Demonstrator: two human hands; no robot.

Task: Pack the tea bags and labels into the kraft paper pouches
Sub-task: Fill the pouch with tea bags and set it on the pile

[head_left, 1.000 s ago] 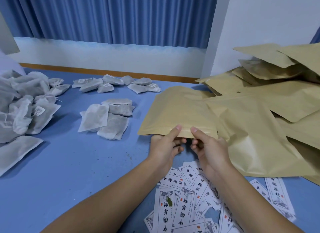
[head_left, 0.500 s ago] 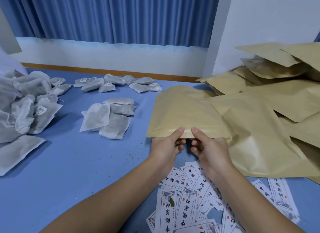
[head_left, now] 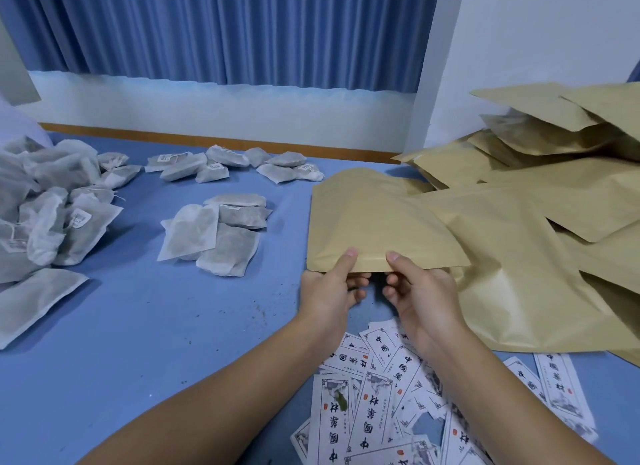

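Observation:
Both hands hold one kraft paper pouch (head_left: 374,222) by its near edge, just above the blue table. My left hand (head_left: 332,291) pinches that edge with the thumb on top and fingers curled below. My right hand (head_left: 419,291) pinches it the same way, a little to the right. White printed labels (head_left: 374,402) lie scattered under my forearms. A small stack of tea bags (head_left: 214,236) sits left of the pouch.
A big heap of kraft pouches (head_left: 540,222) fills the right side. More tea bags lie in a large pile at the far left (head_left: 45,215) and in a row at the back (head_left: 235,163). The blue table (head_left: 145,326) ends at a white wall and blue curtain.
The pouch has shifted slightly to the right and toward me in both hands. The grip on its near edge is unchanged.

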